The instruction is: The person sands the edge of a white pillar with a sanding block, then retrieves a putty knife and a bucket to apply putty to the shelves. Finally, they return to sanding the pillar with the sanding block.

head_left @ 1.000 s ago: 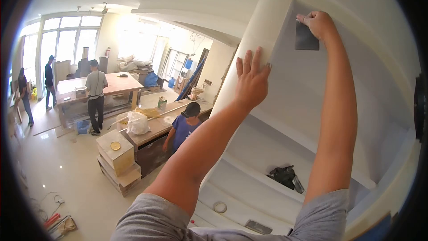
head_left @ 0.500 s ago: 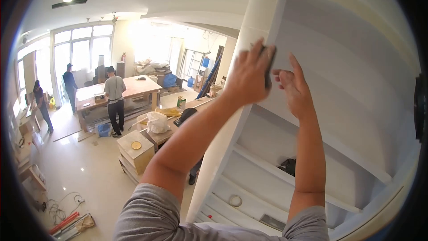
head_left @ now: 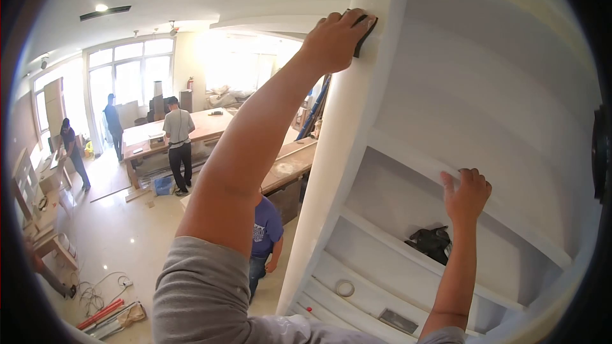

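Observation:
My left hand point(head_left: 335, 39) is raised high against the rounded front edge of the white shelf unit point(head_left: 331, 134). Its fingers press a dark, thin piece of sandpaper point(head_left: 364, 38) flat on that edge; part of the sheet is hidden under the fingers. Lower on the right, my right hand point(head_left: 468, 196) has its fingers curled over the front edge of a white shelf board point(head_left: 414, 160), thumb out to the side.
A black bag-like bundle point(head_left: 431, 243) lies on a lower shelf, with a roll of tape point(head_left: 345, 288) further down. Below stands a person in a purple shirt point(head_left: 266, 229), close to the unit. Several people work around a long wooden table point(head_left: 207, 121). Cables point(head_left: 95, 293) lie on the floor.
My left hand has moved up and left with the sandpaper, onto the unit's edge. My right hand has dropped from beside it to the shelf board. The person in purple has come into clearer view.

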`<state>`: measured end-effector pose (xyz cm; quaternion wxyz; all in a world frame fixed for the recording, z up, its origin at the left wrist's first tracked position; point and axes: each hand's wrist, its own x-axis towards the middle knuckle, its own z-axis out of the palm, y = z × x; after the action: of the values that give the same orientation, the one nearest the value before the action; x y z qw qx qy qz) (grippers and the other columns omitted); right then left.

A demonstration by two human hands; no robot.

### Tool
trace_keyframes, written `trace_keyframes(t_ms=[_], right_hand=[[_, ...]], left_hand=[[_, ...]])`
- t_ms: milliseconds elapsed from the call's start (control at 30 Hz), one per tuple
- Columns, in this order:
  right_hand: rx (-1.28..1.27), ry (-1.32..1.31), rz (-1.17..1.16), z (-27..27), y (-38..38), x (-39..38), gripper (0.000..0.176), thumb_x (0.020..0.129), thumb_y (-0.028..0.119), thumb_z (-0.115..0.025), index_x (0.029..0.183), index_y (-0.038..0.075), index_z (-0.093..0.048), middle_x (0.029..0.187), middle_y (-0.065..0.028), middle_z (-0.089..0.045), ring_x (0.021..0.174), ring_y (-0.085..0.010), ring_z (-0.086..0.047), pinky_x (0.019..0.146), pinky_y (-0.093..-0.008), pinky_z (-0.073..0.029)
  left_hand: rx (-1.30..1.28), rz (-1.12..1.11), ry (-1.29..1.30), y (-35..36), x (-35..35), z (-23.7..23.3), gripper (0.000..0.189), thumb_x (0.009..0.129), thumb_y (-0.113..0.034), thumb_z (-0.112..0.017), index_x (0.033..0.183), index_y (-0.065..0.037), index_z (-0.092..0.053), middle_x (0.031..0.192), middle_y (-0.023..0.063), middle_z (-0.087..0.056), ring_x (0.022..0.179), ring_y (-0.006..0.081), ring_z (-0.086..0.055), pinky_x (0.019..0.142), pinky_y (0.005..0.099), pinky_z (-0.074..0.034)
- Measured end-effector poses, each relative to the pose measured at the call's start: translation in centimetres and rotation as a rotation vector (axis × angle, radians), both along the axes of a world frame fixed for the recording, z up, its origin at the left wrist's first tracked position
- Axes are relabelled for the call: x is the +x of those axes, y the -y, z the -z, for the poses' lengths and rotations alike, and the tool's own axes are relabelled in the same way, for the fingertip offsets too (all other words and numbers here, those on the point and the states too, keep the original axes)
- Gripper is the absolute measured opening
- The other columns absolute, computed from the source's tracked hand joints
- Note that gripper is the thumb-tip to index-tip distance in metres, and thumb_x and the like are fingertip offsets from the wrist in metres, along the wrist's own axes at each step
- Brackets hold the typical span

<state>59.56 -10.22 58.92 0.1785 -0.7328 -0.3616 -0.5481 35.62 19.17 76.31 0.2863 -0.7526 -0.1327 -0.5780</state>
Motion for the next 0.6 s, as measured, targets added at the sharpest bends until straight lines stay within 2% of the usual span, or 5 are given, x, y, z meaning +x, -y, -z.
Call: trace_keyframes(t_ms=[233, 433, 467, 533, 600], right_hand=[[0.033, 0.089, -0.039, 0.3, -0.1, 0.5, 0.044, 0.086, 0.048, -0.067, 0.084, 0.005, -0.063, 0.084, -0.0075, -0.058, 0.080, -0.0274, -0.054, 0.084, -0.0435, -0.040], [0.048, 0.123, -0.036, 0.4, 0.0, 0.8, 0.044, 0.086, 0.049, -0.066, 0.084, 0.005, -0.062, 0.084, -0.0086, -0.058, 0.080, -0.0285, -0.055, 0.082, -0.0444, -0.040], [0.039, 0.142, -0.019, 0.5, 0.2, 1.0, 0.044, 0.086, 0.049, -0.066, 0.085, 0.005, -0.062, 0.085, -0.0093, -0.059, 0.081, -0.0290, -0.056, 0.081, -0.0449, -0.041], [0.025, 0.159, 0.023, 0.4, 0.0, 1.5, 0.044, 0.088, 0.049, -0.063, 0.088, 0.005, -0.063, 0.087, -0.0109, -0.061, 0.084, -0.0305, -0.058, 0.080, -0.0458, -0.042], [-0.004, 0.169, 0.057, 0.7, -0.4, 1.9, 0.045, 0.091, 0.050, -0.059, 0.093, 0.005, -0.065, 0.089, -0.0117, -0.064, 0.086, -0.0316, -0.062, 0.077, -0.0455, -0.045]], left_hand=[[0.040, 0.009, 0.029, 0.7, 0.5, 2.1, 0.067, 0.081, 0.002, -0.060, 0.142, -0.023, -0.049, 0.135, 0.0115, -0.046, 0.102, 0.0316, -0.057, 0.093, 0.0434, -0.051], [-0.220, 0.060, 0.026, -0.1, 0.0, 2.7, 0.072, 0.077, -0.008, -0.070, 0.143, -0.023, -0.048, 0.142, 0.0148, -0.041, 0.118, 0.0395, -0.052, 0.101, 0.0445, -0.048], [-0.288, 0.168, -0.039, -0.5, -0.3, 2.6, 0.081, 0.071, -0.019, -0.079, 0.144, -0.018, -0.045, 0.144, 0.0180, -0.041, 0.131, 0.0432, -0.041, 0.107, 0.0472, -0.043], [-0.101, 0.282, -0.137, -1.4, -1.0, 1.8, 0.092, 0.064, -0.031, -0.085, 0.144, -0.012, -0.044, 0.142, 0.0202, -0.046, 0.139, 0.0418, -0.031, 0.110, 0.0492, -0.039], [-0.164, 0.331, -0.180, -1.6, -1.6, 1.8, 0.109, 0.054, -0.051, -0.088, 0.143, -0.006, -0.043, 0.138, 0.0204, -0.051, 0.141, 0.0401, -0.026, 0.112, 0.0497, -0.036]])
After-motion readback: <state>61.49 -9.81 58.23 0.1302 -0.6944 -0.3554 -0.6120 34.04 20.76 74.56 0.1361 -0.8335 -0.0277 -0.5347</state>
